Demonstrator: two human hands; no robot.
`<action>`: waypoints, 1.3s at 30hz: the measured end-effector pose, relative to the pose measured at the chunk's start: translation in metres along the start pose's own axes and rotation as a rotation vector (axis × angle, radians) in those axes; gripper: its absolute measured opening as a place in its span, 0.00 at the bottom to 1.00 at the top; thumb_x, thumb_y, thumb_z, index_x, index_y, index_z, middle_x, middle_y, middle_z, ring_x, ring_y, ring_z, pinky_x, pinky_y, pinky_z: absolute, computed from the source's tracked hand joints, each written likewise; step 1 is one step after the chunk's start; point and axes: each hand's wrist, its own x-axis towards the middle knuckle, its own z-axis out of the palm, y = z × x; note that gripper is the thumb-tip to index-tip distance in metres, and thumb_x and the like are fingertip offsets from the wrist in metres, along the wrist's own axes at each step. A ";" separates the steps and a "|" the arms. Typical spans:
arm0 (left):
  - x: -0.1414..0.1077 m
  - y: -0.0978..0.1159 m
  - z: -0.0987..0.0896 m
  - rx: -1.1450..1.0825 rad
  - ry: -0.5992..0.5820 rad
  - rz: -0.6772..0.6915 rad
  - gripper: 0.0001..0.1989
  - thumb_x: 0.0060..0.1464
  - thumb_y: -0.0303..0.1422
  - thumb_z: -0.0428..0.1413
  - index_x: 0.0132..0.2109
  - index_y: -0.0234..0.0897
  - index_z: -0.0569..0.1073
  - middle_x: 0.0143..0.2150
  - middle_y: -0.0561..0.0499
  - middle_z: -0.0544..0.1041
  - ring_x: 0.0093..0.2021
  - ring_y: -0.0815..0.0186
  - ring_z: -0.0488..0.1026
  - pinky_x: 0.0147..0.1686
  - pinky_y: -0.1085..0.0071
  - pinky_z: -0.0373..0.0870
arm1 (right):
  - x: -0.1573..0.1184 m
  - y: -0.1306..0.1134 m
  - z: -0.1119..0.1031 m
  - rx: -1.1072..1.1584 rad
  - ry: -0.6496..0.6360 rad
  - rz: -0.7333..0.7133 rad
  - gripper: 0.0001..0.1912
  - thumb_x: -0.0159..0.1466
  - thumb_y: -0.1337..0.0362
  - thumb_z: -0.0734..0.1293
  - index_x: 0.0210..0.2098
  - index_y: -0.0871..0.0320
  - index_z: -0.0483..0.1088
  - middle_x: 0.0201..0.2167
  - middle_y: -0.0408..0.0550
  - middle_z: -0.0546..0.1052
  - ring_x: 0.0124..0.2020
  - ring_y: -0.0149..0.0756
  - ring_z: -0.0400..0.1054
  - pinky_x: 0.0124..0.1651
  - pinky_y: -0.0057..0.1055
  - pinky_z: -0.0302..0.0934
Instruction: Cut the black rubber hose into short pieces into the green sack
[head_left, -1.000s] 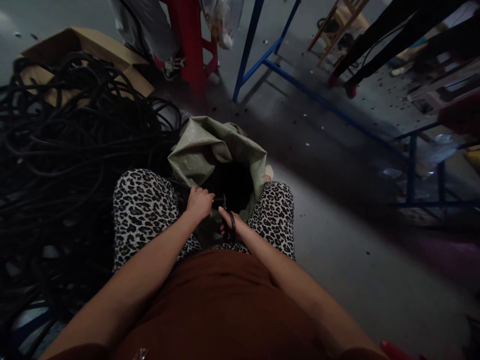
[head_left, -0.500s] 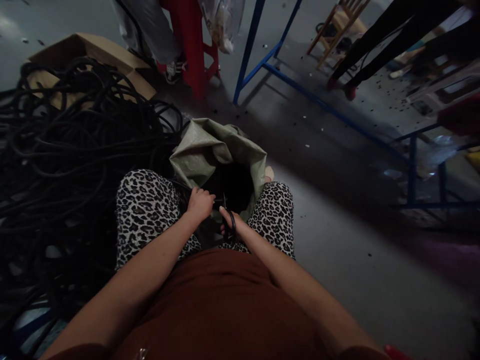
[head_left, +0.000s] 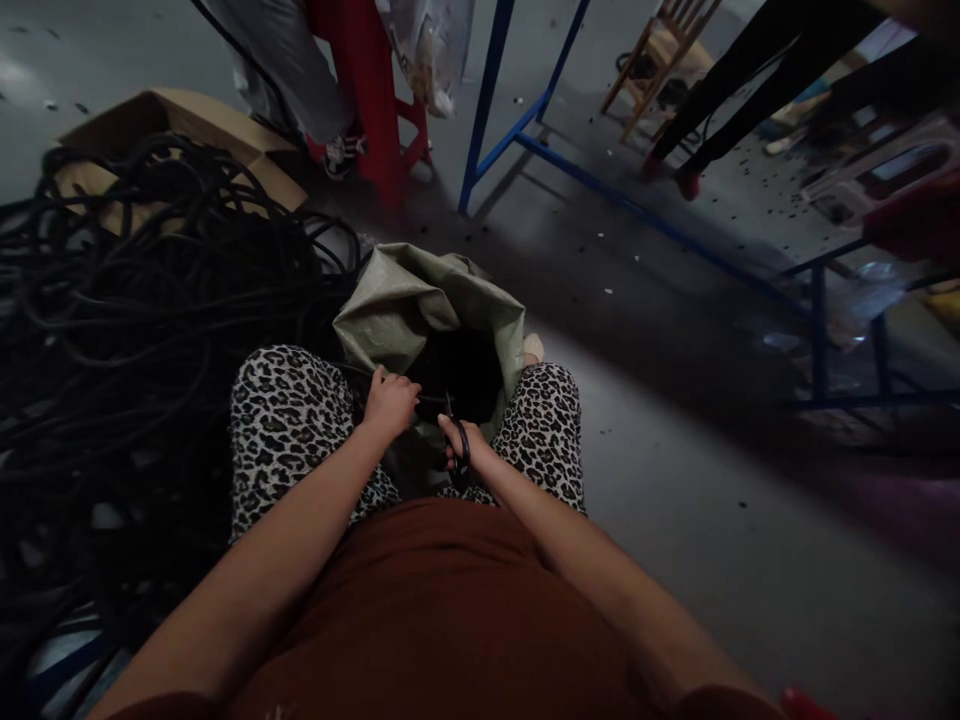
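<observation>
My left hand (head_left: pixel 391 404) is closed around a thin black cord (head_left: pixel 433 399), whose short end points right towards the scissors. The cord seems to come in from the left, over my knee. My right hand (head_left: pixel 466 438) grips scissors (head_left: pixel 464 455) with black handles, their blades pointing up and away from me beside the cord's end. Whether the blades touch the cord I cannot make out. Both hands are over the near side of an open greenish woven sack (head_left: pixel 487 292) between my knees. Its inside is too dark to show what it holds.
A big tangled heap of black cords (head_left: pixel 150 300) covers the floor on my left, spilling around a cardboard box (head_left: pixel 202 118). Ahead stand a red stool (head_left: pixel 412 135) and a blue metal frame (head_left: pixel 577 172). Other people's legs show at the top left and top right.
My left hand has shifted slightly left, away from the scissors, with the cord still in it. My right hand stays nearly in place. The whole view has tilted a little.
</observation>
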 end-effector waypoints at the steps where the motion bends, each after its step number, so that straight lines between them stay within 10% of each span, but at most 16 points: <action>1: 0.000 -0.002 0.000 0.003 0.000 -0.003 0.11 0.52 0.31 0.52 0.41 0.40 0.76 0.38 0.47 0.77 0.44 0.58 0.68 0.58 0.52 0.46 | 0.000 0.000 0.000 -0.004 0.008 -0.007 0.17 0.65 0.51 0.59 0.33 0.61 0.62 0.11 0.36 0.62 0.08 0.25 0.57 0.12 0.22 0.58; 39: -0.003 0.007 -0.001 -0.018 -0.010 0.030 0.12 0.53 0.34 0.51 0.40 0.39 0.78 0.35 0.44 0.77 0.40 0.58 0.71 0.54 0.56 0.52 | -0.002 0.001 -0.003 -0.132 -0.083 0.045 0.30 0.63 0.41 0.56 0.42 0.64 0.66 0.14 0.44 0.68 0.12 0.31 0.64 0.14 0.25 0.61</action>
